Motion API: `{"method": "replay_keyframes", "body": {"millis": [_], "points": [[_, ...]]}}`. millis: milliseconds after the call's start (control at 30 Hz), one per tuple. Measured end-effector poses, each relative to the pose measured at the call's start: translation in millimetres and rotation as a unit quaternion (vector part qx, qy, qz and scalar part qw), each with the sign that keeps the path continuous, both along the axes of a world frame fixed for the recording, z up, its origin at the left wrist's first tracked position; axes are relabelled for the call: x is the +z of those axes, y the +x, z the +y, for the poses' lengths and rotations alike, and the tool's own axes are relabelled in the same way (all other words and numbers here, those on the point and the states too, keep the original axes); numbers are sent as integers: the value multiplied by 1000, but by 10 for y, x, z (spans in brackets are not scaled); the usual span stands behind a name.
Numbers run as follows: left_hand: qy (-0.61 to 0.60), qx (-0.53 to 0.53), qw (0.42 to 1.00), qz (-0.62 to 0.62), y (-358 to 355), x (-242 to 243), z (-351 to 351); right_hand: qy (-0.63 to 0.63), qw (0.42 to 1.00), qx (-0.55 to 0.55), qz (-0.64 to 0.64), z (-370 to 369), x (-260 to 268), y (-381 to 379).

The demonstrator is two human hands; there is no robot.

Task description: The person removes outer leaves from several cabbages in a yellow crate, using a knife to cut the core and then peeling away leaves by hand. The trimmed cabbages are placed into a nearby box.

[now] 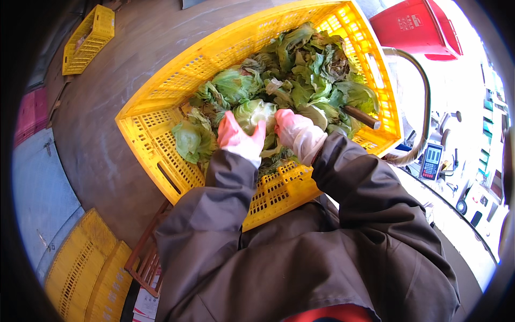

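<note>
A trimmed lettuce head point(256, 109), its pale cut base showing, is among loose leaves in a yellow plastic crate point(161, 120). My left hand point(240, 137) grips its near left side, thumb and fingers spread around it. On its right, my right hand point(295, 129) is curled against the head. Its fingertips are hidden, so I cannot tell whether it grips anything. White material covers both wrists below the dark sleeves. Another lettuce head point(187, 141) lies left of my left hand, and wilted outer leaves point(310, 80) pile up beyond both hands.
A wooden handle point(362, 116) sticks out at the crate's right end. Beyond it are a curved metal tube point(424, 92), a red bin point(414, 28) and a keypad device point(431, 161). Yellow crates point(90, 40) stand on the floor, others lower left point(80, 269), near a reddish metal frame point(145, 253).
</note>
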State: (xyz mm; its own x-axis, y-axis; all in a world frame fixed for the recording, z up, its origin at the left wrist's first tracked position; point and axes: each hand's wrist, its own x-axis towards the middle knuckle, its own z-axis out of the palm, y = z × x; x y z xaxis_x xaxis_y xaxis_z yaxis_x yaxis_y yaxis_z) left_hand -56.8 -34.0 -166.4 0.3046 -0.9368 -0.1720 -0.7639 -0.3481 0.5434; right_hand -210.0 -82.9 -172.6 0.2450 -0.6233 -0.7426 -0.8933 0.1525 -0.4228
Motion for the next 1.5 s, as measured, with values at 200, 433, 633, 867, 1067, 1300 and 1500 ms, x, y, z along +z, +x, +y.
{"method": "replay_keyframes", "body": {"millis": [200,433,633,867,1067,1300,1500], "points": [[293,11,950,112,22,-95,-407,117,932,-319,-128,209,-222,-300],[281,76,942,168,95,-119,-281,-117,987,-73,-84,451,36,-60],[240,80,862,439,474,-167,18,-180,977,-28,-115,478,906,33],[-19,43,571,820,547,104,39,-462,857,-89,-209,448,1637,-91],[-108,159,551,812,639,708,-126,-212,798,-413,-385,269,1312,-509],[-61,158,469,867,655,686,-23,13,925,-320,-203,275,597,-838],[27,18,673,739,681,551,-66,-379,894,-171,-163,325,1317,-630]]}}
